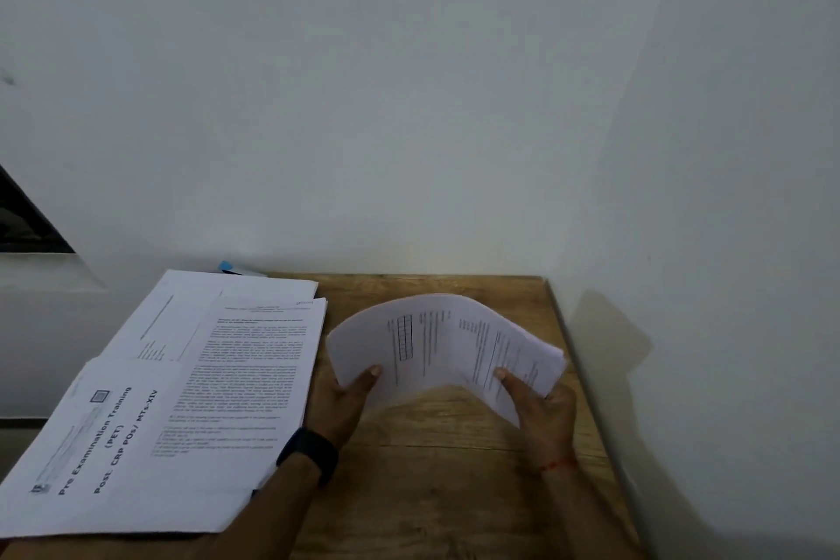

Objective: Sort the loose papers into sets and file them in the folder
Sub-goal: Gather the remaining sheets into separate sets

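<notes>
Papers, a thin sheaf, arch upward between two hands. The left hand pinches the near-left corner with its thumb on top, and the right hand pinches the near-right edge likewise, just above the wooden table. I'd judge the sheaf light, floppy and prone to fanning apart, so gripping both ends suits it. Other printed piles lie to the left. Something blue peeks out behind them, perhaps the folder.

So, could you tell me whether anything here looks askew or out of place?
The stack held between left hand and right hand bows up in an arch; the sheets at left lie fanned crookedly, edges not squared.
</notes>
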